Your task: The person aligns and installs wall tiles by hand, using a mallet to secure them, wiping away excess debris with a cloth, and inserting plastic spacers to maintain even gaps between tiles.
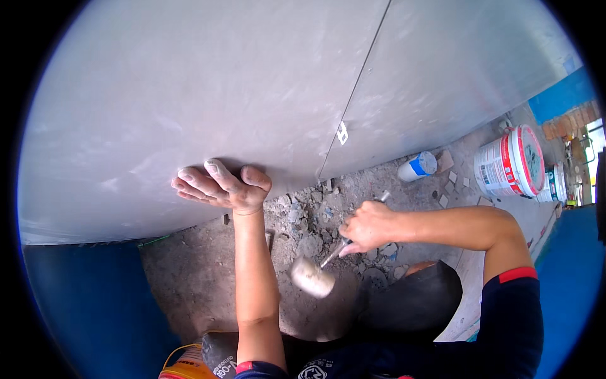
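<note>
Seemingly, two grey panels (pixel 158 107) are already set edge to edge, with adjustment perhaps left, since the left one is braced near its lower edge by the left hand (pixel 227 187), fingers spread, while a mallet (pixel 313 278), gripped in the right hand's (pixel 368 225) closed fingers, is held apart above the floor (pixel 189 271).

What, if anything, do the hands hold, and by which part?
The right hand holds a mallet by its handle; the left hand rests on the grey panel, holding nothing.

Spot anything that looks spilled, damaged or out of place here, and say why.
Rubble lies scattered on the floor along the foot of the panels: its loose, uneven lumps look messy beside their smooth faces.
</note>
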Demonstrator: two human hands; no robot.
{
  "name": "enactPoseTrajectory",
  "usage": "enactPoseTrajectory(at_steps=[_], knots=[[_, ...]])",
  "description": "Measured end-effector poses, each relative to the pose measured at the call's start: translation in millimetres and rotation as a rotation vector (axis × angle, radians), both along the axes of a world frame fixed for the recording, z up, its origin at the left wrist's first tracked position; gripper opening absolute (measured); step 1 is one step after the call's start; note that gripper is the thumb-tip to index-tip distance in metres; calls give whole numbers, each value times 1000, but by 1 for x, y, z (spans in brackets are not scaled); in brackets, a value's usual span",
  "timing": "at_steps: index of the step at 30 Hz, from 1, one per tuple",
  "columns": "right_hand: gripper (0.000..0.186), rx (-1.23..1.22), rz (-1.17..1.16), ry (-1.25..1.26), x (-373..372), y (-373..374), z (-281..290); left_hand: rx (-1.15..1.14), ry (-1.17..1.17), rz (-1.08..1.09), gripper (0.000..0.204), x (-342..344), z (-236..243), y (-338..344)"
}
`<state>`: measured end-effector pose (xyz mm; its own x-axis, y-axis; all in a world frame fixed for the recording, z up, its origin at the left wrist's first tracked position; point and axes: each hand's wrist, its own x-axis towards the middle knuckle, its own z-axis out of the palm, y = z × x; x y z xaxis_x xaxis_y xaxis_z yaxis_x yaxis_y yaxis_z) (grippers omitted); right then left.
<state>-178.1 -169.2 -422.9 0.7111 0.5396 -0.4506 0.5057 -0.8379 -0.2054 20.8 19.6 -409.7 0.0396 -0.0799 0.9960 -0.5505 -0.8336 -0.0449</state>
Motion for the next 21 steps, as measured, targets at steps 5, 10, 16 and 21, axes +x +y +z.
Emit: enactPoseTrajectory(at_steps=[5, 10, 16, 21], knots=[[71, -44, -432, -54, 45, -39, 29, -44, 20, 2, 56, -2, -7, -6], [74, -39, -55, -200, 20, -28, 16, -41, 38, 1, 55, -3, -13, -1], [70, -36, -243, -105, 18, -39, 39, -36, 14, -9, 55, -1, -12, -1], [62, 66, -375, -352, 23, -76, 62, -46, 28, -24, 52, -3, -16, -3]])
